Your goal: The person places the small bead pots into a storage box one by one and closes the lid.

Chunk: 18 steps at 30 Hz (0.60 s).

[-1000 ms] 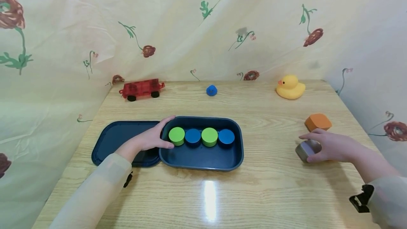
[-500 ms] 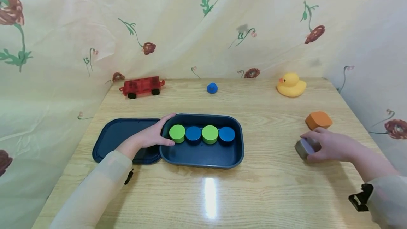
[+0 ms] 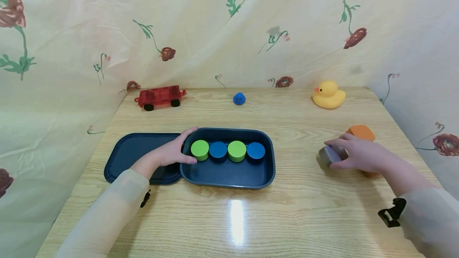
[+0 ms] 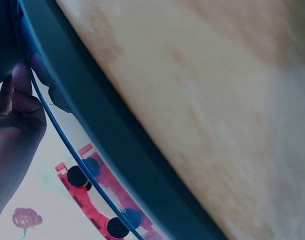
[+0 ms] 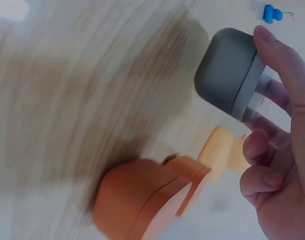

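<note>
In the head view my left hand [image 3: 166, 155] holds the left end of a dark blue rectangular box [image 3: 229, 176], thumb and fingers spread over its rim. Inside stand two green round blocks [image 3: 236, 150] and two blue ones [image 3: 255, 151], alternating in a row. On the right, my right hand [image 3: 365, 154] pinches a small grey rounded case-like block [image 5: 225, 70] between thumb and fingers, shown over the table in the right wrist view. Two similar orange blocks [image 5: 137, 195] sit close by; in the head view my right hand partly hides them.
A dark blue lid [image 3: 134, 152] lies left of the box, partly under my left forearm. Along the back stand a red toy wagon [image 3: 159, 96], a small blue toy [image 3: 239, 98] and a yellow rubber duck [image 3: 328, 95]. A flowered cloth hangs behind the table.
My right hand has lifted the grey block and moved it left and slightly away, uncovering an orange block behind the wrist. The left hand and box have stayed put.
</note>
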Each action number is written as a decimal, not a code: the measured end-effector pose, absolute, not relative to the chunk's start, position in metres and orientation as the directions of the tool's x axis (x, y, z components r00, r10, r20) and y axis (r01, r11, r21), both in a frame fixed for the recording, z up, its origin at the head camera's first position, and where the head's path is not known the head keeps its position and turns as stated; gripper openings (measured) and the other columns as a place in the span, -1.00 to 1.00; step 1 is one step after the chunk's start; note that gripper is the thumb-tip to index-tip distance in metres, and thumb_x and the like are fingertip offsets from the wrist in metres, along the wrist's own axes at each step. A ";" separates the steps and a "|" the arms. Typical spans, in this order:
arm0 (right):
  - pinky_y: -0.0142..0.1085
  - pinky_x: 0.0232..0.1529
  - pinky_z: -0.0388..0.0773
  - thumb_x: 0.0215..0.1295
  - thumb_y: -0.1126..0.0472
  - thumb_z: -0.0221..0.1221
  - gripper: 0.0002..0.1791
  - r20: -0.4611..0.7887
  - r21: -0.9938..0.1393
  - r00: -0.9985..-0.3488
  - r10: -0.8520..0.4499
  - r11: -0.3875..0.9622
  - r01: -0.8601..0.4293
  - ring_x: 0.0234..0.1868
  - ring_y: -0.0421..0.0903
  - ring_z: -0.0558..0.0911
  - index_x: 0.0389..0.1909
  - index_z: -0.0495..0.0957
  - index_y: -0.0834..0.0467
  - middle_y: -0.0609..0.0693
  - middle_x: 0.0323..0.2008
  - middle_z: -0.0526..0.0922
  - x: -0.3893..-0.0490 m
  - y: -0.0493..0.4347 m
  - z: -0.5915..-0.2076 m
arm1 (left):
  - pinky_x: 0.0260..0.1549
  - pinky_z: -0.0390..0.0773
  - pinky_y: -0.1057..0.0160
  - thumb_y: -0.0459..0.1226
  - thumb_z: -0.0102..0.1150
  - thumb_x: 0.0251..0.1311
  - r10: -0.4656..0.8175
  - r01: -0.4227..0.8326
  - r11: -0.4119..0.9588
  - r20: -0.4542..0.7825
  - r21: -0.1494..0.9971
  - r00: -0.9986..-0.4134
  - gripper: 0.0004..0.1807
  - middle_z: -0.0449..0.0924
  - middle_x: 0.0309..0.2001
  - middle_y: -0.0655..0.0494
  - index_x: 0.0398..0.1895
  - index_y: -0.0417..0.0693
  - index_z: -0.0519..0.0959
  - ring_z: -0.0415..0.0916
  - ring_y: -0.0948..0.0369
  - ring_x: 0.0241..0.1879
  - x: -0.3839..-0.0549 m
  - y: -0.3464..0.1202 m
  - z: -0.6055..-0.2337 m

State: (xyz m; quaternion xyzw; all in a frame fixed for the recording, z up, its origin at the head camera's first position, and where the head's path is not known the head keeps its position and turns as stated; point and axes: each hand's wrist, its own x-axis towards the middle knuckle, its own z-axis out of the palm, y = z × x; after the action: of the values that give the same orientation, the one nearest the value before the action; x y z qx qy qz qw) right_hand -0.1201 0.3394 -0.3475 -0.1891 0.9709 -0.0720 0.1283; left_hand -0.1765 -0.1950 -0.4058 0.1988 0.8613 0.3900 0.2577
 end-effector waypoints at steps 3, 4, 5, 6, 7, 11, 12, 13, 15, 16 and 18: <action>-0.24 -0.40 0.42 -0.06 -0.37 0.26 -0.14 -0.204 -0.185 -0.895 -0.398 0.913 -0.364 -0.32 -0.11 0.48 0.17 0.47 0.14 0.17 -0.04 0.47 -0.124 0.330 -0.345 | 0.22 -0.04 -0.26 0.02 0.36 0.00 0.543 0.143 0.619 -0.289 0.773 -0.789 0.09 -0.25 0.47 0.03 0.47 0.37 -0.20 -0.17 -0.10 0.40 -0.176 -0.195 -0.405; -0.25 -0.42 0.41 -0.06 -0.38 0.25 -0.13 -0.206 -0.183 -0.894 -0.398 0.913 -0.365 -0.33 -0.11 0.48 0.17 0.47 0.13 0.18 -0.03 0.47 -0.126 0.326 -0.344 | 0.22 -0.04 -0.26 0.02 0.36 0.00 0.542 0.142 0.618 -0.288 0.773 -0.789 0.09 -0.25 0.47 0.02 0.47 0.37 -0.20 -0.17 -0.10 0.39 -0.176 -0.195 -0.405; -0.25 -0.44 0.40 -0.06 -0.38 0.25 -0.13 -0.207 -0.185 -0.893 -0.399 0.913 -0.364 -0.35 -0.11 0.48 0.18 0.47 0.13 0.18 -0.03 0.46 -0.127 0.323 -0.343 | 0.22 -0.04 -0.26 0.02 0.36 0.00 0.542 0.143 0.618 -0.288 0.773 -0.789 0.09 -0.25 0.47 0.02 0.47 0.37 -0.20 -0.16 -0.11 0.39 -0.176 -0.195 -0.405; -0.26 -0.46 0.40 -0.06 -0.38 0.25 -0.13 -0.208 -0.186 -0.893 -0.400 0.912 -0.366 -0.36 -0.11 0.48 0.18 0.46 0.12 0.18 -0.03 0.46 -0.129 0.319 -0.342 | 0.22 -0.04 -0.26 0.02 0.36 0.00 0.543 0.142 0.617 -0.288 0.774 -0.789 0.09 -0.25 0.47 0.02 0.47 0.38 -0.20 -0.16 -0.11 0.39 -0.176 -0.195 -0.405; -0.26 -0.47 0.39 -0.06 -0.38 0.25 -0.13 -0.206 -0.190 -0.891 -0.404 0.910 -0.369 -0.36 -0.11 0.48 0.18 0.46 0.11 0.18 -0.02 0.46 -0.130 0.315 -0.340 | 0.22 -0.04 -0.26 0.02 0.36 0.00 0.543 0.141 0.617 -0.289 0.774 -0.788 0.09 -0.25 0.47 0.01 0.47 0.38 -0.20 -0.16 -0.11 0.39 -0.176 -0.195 -0.405; -0.28 -0.49 0.37 -0.05 -0.38 0.25 -0.15 -0.180 -0.202 -0.884 -0.432 0.895 -0.397 -0.37 -0.13 0.47 0.18 0.47 0.10 0.13 -0.05 0.47 -0.136 0.300 -0.336 | 0.23 -0.04 -0.25 0.02 0.35 0.01 0.546 0.142 0.614 -0.289 0.776 -0.786 0.08 -0.25 0.47 0.02 0.47 0.38 -0.20 -0.17 -0.10 0.39 -0.177 -0.195 -0.406; -0.28 -0.48 0.38 -0.05 -0.38 0.25 -0.15 -0.172 -0.209 -0.882 -0.440 0.891 -0.403 -0.36 -0.13 0.47 0.18 0.47 0.09 0.12 -0.06 0.48 -0.138 0.296 -0.334 | 0.23 -0.04 -0.25 0.01 0.35 0.01 0.548 0.143 0.612 -0.287 0.778 -0.786 0.08 -0.25 0.47 0.02 0.47 0.38 -0.20 -0.17 -0.10 0.39 -0.177 -0.195 -0.406; -0.29 -0.47 0.38 -0.05 -0.37 0.25 -0.16 -0.159 -0.216 -0.879 -0.449 0.885 -0.413 -0.36 -0.13 0.46 0.17 0.48 0.09 0.11 -0.07 0.48 -0.140 0.293 -0.333 | 0.23 -0.05 -0.25 0.01 0.35 0.01 0.549 0.143 0.611 -0.287 0.778 -0.785 0.08 -0.25 0.47 0.02 0.47 0.38 -0.20 -0.17 -0.10 0.39 -0.177 -0.195 -0.406; -0.29 -0.46 0.39 -0.03 -0.36 0.25 -0.19 -0.141 -0.226 -0.875 -0.463 0.876 -0.426 -0.36 -0.12 0.46 0.17 0.48 0.08 0.11 -0.08 0.48 -0.143 0.285 -0.330 | 0.23 -0.05 -0.25 0.01 0.35 0.01 0.547 0.143 0.612 -0.286 0.778 -0.787 0.08 -0.25 0.47 0.02 0.47 0.38 -0.20 -0.17 -0.10 0.40 -0.177 -0.195 -0.406; -0.29 -0.46 0.40 -0.02 -0.35 0.26 -0.20 -0.136 -0.232 -0.874 -0.466 0.873 -0.429 -0.36 -0.12 0.47 0.17 0.49 0.07 0.10 -0.07 0.47 -0.145 0.281 -0.328 | 0.23 -0.04 -0.25 0.01 0.35 0.01 0.546 0.142 0.613 -0.287 0.777 -0.787 0.08 -0.25 0.47 0.02 0.47 0.39 -0.20 -0.17 -0.10 0.40 -0.177 -0.195 -0.406; -0.29 -0.44 0.41 -0.02 -0.32 0.27 -0.22 -0.120 -0.239 -0.870 -0.479 0.864 -0.443 -0.34 -0.10 0.48 0.17 0.49 0.06 0.11 -0.07 0.47 -0.148 0.273 -0.324 | 0.23 -0.04 -0.25 0.01 0.35 0.02 0.542 0.138 0.616 -0.290 0.775 -0.789 0.08 -0.26 0.47 0.02 0.46 0.39 -0.20 -0.17 -0.10 0.40 -0.176 -0.195 -0.405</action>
State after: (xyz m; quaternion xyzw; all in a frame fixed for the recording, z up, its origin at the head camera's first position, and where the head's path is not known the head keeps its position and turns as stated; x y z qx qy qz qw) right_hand -0.1476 0.2727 -0.3236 -0.2395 0.9614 -0.1025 0.0880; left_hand -0.1763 -0.1950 -0.4053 0.1974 0.8611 0.3911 0.2582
